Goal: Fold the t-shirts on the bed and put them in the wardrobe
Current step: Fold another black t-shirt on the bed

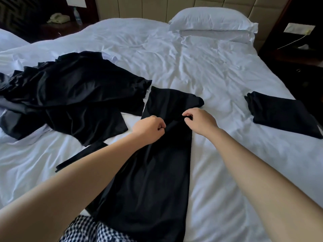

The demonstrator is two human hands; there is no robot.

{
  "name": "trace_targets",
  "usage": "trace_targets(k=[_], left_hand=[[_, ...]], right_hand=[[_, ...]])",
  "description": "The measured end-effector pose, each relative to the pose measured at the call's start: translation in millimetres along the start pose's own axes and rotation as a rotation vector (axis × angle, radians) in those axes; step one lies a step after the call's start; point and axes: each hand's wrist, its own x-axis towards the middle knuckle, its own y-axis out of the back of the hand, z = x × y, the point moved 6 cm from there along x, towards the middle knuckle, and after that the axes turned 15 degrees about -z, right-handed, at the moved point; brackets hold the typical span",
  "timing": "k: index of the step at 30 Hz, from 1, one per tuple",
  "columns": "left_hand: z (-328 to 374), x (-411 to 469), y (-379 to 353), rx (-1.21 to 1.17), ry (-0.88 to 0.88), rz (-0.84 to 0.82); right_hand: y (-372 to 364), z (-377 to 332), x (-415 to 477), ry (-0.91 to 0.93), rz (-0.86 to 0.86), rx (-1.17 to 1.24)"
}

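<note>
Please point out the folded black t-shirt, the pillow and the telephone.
folded black t-shirt (281,113): head view, middle of its top layer.
pillow (211,19): head view, middle of its top face.
telephone (58,17): head view, on its handset.

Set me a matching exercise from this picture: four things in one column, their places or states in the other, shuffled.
Things:
1. pillow
2. folded t-shirt
3. middle t-shirt
4. telephone

Places or states:
A. on the nightstand, far left
B. near the right edge of the bed
C. at the head of the bed
D. pinched by the left hand and right hand

Pairs: 1-C, 2-B, 3-D, 4-A
</note>
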Motion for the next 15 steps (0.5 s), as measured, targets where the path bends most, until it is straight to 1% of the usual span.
trace_targets(k=[4, 7, 11, 13, 15], left_hand=[[-7, 43, -2, -0.02, 0.024, 0.053], [-17, 65, -7, -0.044, 0.048, 0.074], [-31, 77, -15, -0.07, 0.088, 0.097], [-35, 79, -21, -0.084, 0.103, 0.103], [-36, 81, -25, -0.079, 0.117, 0.102]], right_hand=[[6, 13, 50, 0.035, 0.047, -0.058], [3, 16, 82, 0.067, 0.041, -0.092], [-13, 27, 110, 0.051, -0.061, -0.12], [-26, 32, 115, 0.036, -0.128, -0.168], [-36, 35, 118, 0.026, -0.16, -0.191]])
